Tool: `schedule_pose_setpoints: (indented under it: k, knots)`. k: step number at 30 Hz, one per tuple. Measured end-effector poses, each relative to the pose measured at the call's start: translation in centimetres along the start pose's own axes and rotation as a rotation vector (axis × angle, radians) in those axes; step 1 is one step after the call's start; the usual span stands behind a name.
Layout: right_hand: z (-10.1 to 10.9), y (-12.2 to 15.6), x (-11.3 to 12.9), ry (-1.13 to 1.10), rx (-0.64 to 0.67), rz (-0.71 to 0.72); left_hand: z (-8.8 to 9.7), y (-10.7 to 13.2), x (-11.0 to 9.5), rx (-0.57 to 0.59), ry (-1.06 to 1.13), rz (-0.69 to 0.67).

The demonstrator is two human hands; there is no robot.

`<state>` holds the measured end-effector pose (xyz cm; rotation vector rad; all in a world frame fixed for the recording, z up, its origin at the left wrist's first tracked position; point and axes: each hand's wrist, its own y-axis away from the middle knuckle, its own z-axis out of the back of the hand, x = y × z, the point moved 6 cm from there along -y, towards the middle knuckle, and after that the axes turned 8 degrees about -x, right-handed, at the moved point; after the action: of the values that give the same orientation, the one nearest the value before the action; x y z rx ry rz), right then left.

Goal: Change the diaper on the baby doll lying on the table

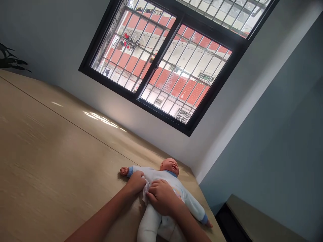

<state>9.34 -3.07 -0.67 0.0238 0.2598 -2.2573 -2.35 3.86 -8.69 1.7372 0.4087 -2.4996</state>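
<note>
A baby doll in a white and pale blue romper lies on its back on the wooden tabletop, head toward the window. My left hand is closed on the white fabric at the doll's side, beside its outstretched arm. My right hand rests over the doll's belly with its fingers curled into the romper fabric. The doll's legs run down toward the bottom edge of the view.
A black-framed barred window sits in the wall behind the table. Dark plant leaves show at the far left. A lower dark shelf or ledge stands to the right, past the table's edge.
</note>
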Motion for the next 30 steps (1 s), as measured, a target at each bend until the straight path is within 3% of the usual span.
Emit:
schedule_pose_setpoints:
  k: [7, 13, 18, 22, 30]
  knots:
    - [0.1, 0.8, -1.1, -0.06, 0.022, -0.018, 0.2, 0.0, -0.7, 0.049, 0.16, 0.036]
    - [0.5, 1.9, -1.3, -0.062, -0.04, -0.124, -1.6, 1.4, -2.6, 0.203, 0.366, -0.027]
    - [0.4, 2.7, -1.5, -0.097, 0.071, -0.238, -3.2, 2.6, -3.0, 0.322, 0.458, 0.002]
    - [0.3, 2.8, -1.5, -0.113, 0.112, -0.216, -3.8, 3.1, -2.9, 0.376, 0.491, 0.056]
    - [0.8, 3.0, -1.9, -0.167, 0.053, -0.182, -4.3, 4.2, -4.2, 0.43, 0.555, 0.032]
